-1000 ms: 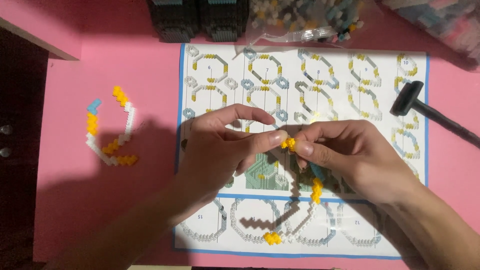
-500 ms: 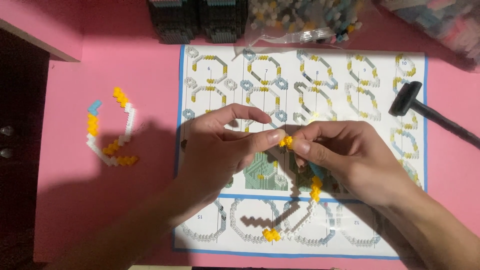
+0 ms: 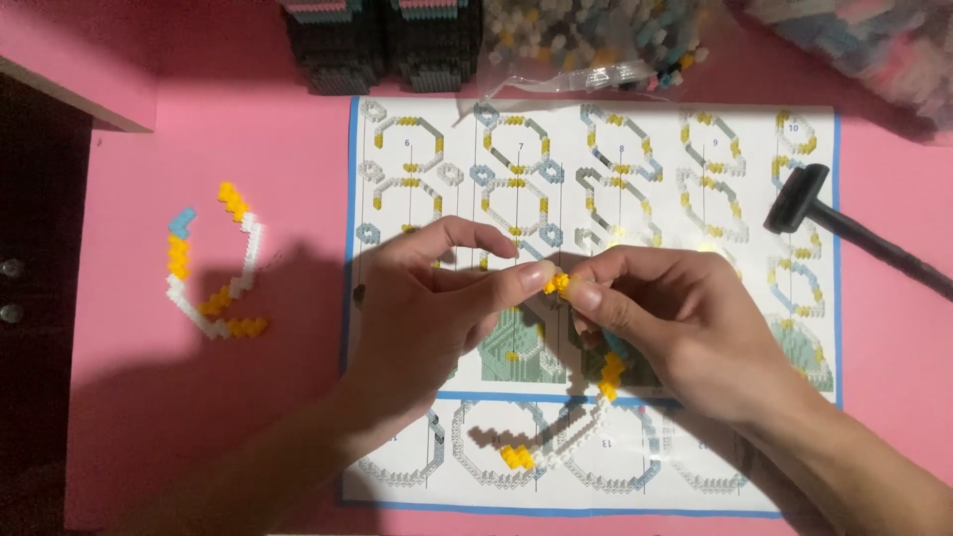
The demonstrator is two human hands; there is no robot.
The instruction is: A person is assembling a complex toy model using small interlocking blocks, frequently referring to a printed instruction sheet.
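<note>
My left hand [image 3: 427, 308] and my right hand [image 3: 685, 318] meet over the middle of a printed instruction sheet [image 3: 596, 149]. Between their thumb and finger tips they pinch a small yellow brick piece [image 3: 558, 283]. A chain of white and yellow small bricks [image 3: 596, 397] hangs from under my right hand and ends in a yellow cluster [image 3: 517, 457] lying on the sheet. Whether the pinched yellow piece is joined to that chain is hidden by the fingers.
A curved strip of white, yellow and blue bricks [image 3: 213, 263] lies on the pink table [image 3: 248, 119] at the left. A small black hammer [image 3: 824, 213] rests at the right. Bags of loose bricks [image 3: 596, 40] and dark stacked blocks [image 3: 382, 45] line the far edge.
</note>
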